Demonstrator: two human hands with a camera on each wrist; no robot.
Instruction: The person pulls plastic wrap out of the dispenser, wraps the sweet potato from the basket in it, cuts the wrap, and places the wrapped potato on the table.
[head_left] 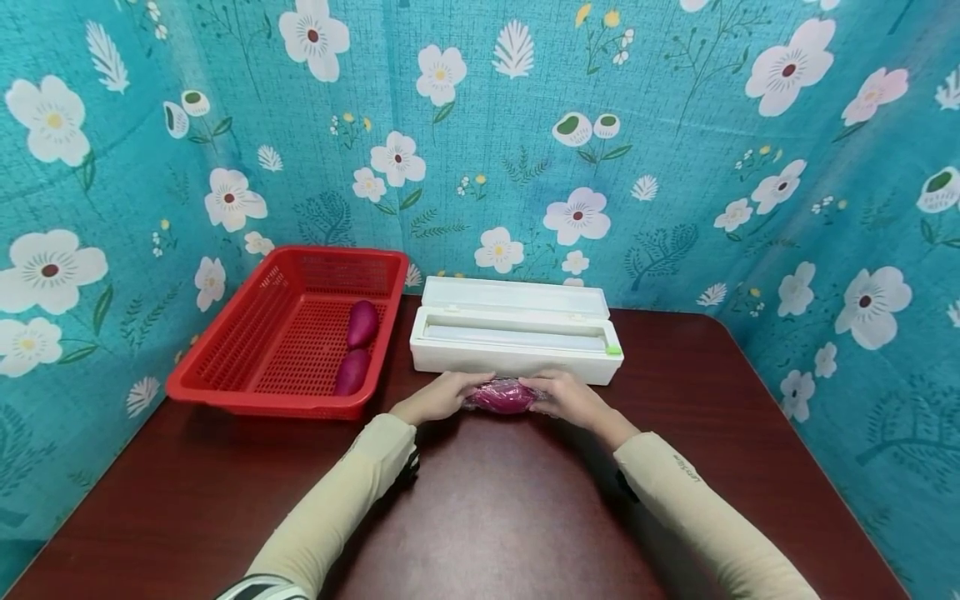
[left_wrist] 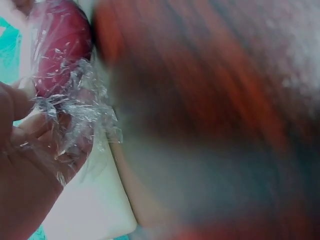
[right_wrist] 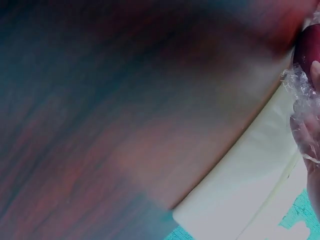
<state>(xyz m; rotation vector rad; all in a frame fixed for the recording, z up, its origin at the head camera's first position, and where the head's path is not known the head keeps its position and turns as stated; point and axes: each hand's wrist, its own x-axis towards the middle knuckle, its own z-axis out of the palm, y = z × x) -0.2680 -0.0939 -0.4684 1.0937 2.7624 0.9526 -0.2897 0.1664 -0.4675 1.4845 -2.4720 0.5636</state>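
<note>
A purple sweet potato (head_left: 503,397), wrapped in clear plastic film, is held up between both hands, just in front of the white wrap box. My left hand (head_left: 441,397) pinches the bunched plastic film (left_wrist: 82,107) at its left end, thumb and fingers round the crumpled part. At the other end, my right hand (head_left: 576,402) grips the film. That hand is only partly visible at the edge of the right wrist view, where crumpled film (right_wrist: 299,85) hangs beside the sweet potato (right_wrist: 306,47).
The white cling film box (head_left: 517,360) stands behind the hands with its lid up, a film roll (head_left: 517,337) inside and a green slider (head_left: 613,350) at right. Left of it, a red basket (head_left: 285,400) holds two more sweet potatoes (head_left: 363,323). A floral curtain backs the brown table (head_left: 495,525).
</note>
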